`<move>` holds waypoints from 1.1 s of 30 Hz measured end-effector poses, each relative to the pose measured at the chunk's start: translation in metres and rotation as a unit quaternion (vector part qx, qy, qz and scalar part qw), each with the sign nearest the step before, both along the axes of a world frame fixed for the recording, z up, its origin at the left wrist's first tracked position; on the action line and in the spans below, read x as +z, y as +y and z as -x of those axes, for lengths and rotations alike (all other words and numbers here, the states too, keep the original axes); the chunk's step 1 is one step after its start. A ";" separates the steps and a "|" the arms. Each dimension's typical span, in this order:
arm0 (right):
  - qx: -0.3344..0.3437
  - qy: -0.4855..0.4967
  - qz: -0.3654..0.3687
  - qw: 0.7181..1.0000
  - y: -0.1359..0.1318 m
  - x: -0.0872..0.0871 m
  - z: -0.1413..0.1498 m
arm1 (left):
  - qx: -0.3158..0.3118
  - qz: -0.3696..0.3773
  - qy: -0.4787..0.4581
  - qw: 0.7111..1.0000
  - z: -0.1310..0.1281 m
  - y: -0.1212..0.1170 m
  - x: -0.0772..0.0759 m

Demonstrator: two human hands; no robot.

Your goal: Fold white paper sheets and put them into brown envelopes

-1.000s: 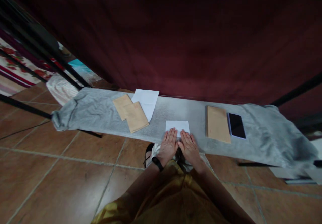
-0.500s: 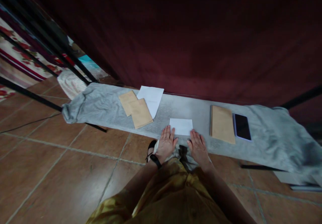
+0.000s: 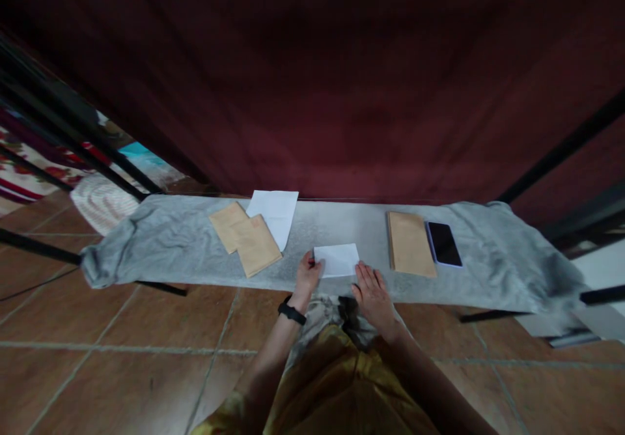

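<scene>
A small white piece of paper (image 3: 336, 260), seemingly folded, lies near the front edge of the bench, between my hands. My left hand (image 3: 307, 275) has its fingers curled at the paper's left edge, gripping it; a tiny dark-red spot shows by those fingers. Flat and with fingers stretched out, my right hand (image 3: 374, 295) rests at the paper's lower right corner. To the left, two brown envelopes (image 3: 258, 246) overlap each other, partly covering a larger white sheet (image 3: 279, 210). On the right lies a stack of brown envelopes (image 3: 413, 245).
A phone (image 3: 444, 244) with a dark screen and purple edge lies right of the stack. Grey cloth (image 3: 170, 239) covers the narrow bench, bunched at both ends. A dark red curtain (image 3: 342, 129) hangs behind it. Black metal bars (image 3: 561, 145) stand at both sides.
My left hand has gone from lying flat to gripping the paper's left edge. The paper has tilted slightly. My right hand stays flat at its right corner. The whole view has shifted.
</scene>
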State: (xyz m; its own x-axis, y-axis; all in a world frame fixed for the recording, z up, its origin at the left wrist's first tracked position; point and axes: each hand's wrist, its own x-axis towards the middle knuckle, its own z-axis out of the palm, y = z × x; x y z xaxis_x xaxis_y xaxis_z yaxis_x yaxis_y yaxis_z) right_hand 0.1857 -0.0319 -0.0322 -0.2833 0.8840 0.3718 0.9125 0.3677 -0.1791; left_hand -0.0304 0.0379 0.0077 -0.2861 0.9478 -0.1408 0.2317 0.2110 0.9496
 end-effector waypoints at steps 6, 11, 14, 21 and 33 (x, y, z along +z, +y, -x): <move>-0.004 0.016 0.002 1.000 0.003 -0.001 0.001 | 0.015 0.029 0.004 0.999 0.002 0.000 0.002; -0.012 0.026 -0.003 1.000 0.002 -0.003 0.003 | 0.020 0.049 -0.009 0.999 0.009 0.008 0.010; -0.013 0.032 -0.008 0.999 0.003 -0.004 0.003 | 0.035 0.053 -0.032 0.997 0.010 0.008 0.015; -0.008 0.047 -0.005 0.999 0.007 0.009 0.010 | -0.018 0.072 -0.170 0.983 -0.004 -0.007 0.036; -0.040 0.480 0.103 0.870 0.029 0.061 0.034 | 0.009 0.083 -0.319 0.944 -0.013 -0.027 0.041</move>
